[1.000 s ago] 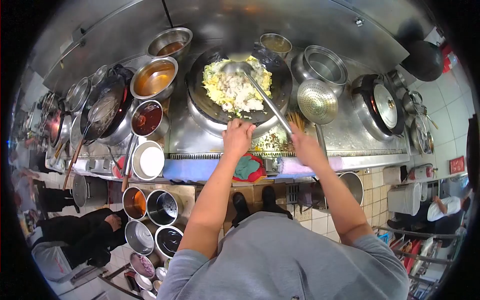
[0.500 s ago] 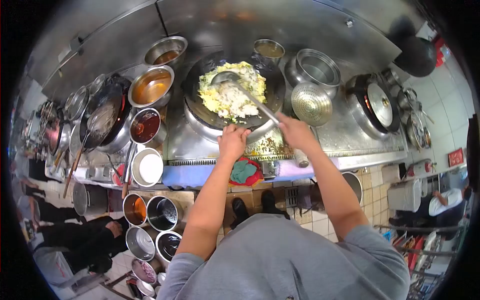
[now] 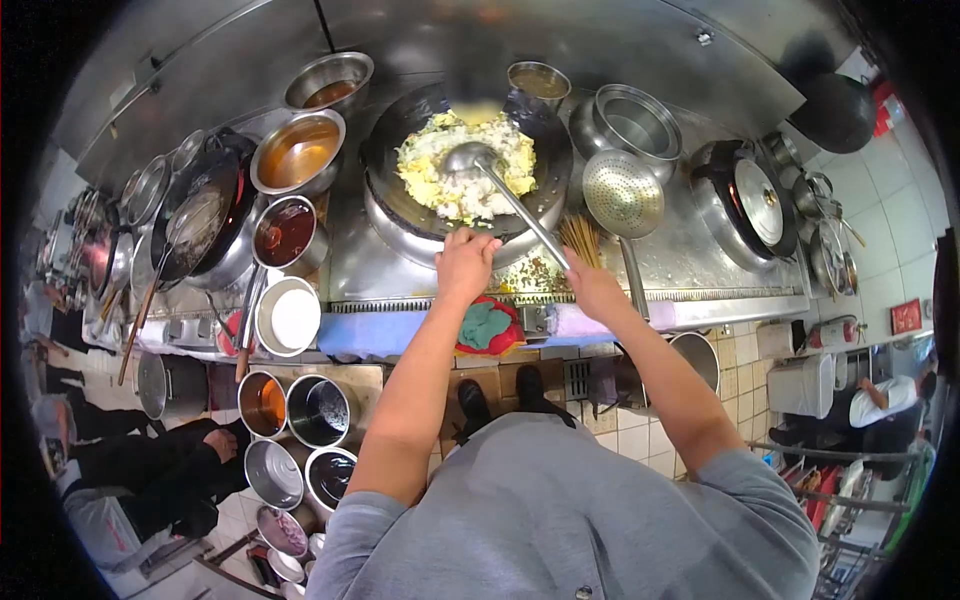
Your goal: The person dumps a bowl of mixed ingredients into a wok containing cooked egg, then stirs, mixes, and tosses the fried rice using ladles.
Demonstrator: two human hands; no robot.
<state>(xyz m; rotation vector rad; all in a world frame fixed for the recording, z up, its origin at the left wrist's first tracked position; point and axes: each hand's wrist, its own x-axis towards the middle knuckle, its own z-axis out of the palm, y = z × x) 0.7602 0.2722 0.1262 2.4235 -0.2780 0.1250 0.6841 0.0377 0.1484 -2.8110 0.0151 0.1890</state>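
A black wok (image 3: 385, 195) at the middle of the stove holds yellow and white food (image 3: 430, 170), like rice with egg. My left hand (image 3: 467, 262) is closed on the wok's near rim; the part it grips is mostly covered by the fingers. The handle of a metal ladle (image 3: 530, 218) is in my right hand (image 3: 592, 285), whose fingers wrap round it. The ladle's bowl rests against the middle of the food. Red and green cloths (image 3: 484, 326) lie below my left hand at the stove's front edge.
Bowls of brown liquid (image 3: 298, 155), a red sauce pot (image 3: 285, 235) and a white-filled pot (image 3: 288, 316) stand left. Right are a perforated strainer (image 3: 622, 195), a bamboo brush (image 3: 580, 240) and a lidded wok (image 3: 758, 203). People are at lower left (image 3: 150, 470) and far right (image 3: 885, 410).
The ladle bowl has shifted right and nearer in the food since the last frame, and my right hand has come nearer my body. My left hand stays at the rim.
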